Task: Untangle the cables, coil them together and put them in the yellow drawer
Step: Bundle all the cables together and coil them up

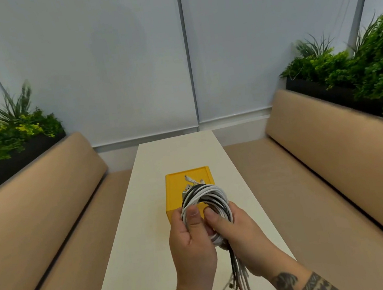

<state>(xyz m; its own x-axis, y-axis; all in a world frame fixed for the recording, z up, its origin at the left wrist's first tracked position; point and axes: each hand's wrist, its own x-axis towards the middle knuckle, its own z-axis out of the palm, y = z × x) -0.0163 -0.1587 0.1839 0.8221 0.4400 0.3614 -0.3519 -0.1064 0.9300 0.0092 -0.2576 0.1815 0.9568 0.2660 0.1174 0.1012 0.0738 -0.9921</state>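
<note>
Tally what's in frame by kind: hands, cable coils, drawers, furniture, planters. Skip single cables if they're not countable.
hands: 2 (left hand, right hand), both gripping the coil
cable coil: 1, black and white strands, single cables not countable
yellow drawer: 1
table: 1
benches: 2 (left bench, right bench)
planters: 2 (left planter, right planter)
total: 9

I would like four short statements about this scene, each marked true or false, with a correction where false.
1. The left hand and the right hand grip the coil of white and black cables. True.
2. The coil lies inside the yellow box-shaped drawer. False: the hands hold it outside.
3. Loose cable ends hang below the hands. True.
4. The drawer stands on a bench. False: it stands on the long white table.
</note>
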